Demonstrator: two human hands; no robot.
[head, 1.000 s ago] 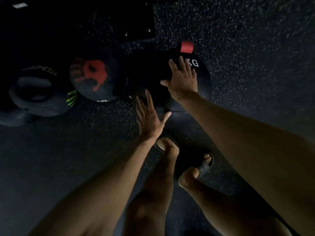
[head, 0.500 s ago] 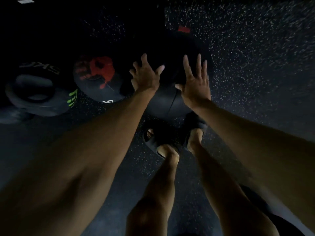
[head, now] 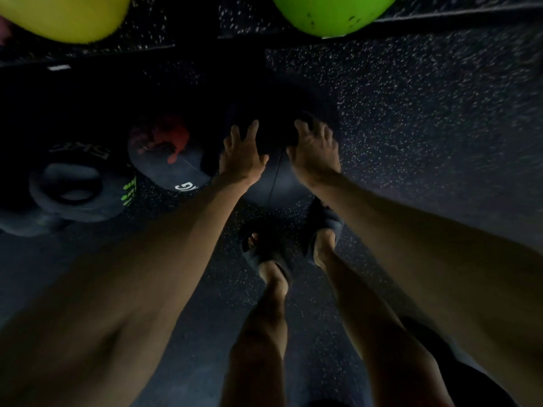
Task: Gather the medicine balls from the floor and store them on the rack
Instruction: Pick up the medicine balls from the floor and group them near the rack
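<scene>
Far left, a yellow ball [head: 63, 16] cuts the top edge. Below it a handled weight [head: 75, 186] sits on the speckled floor [head: 426, 127], with a red-marked ball [head: 170, 154] just beside. Centre, the black medicine ball [head: 274, 183] lies by the feet; left hand [head: 242, 158] and right hand [head: 316, 154] press its sides, fingers spread. A green ball [head: 332, 13] sits far off. Open floor stretches right.
</scene>
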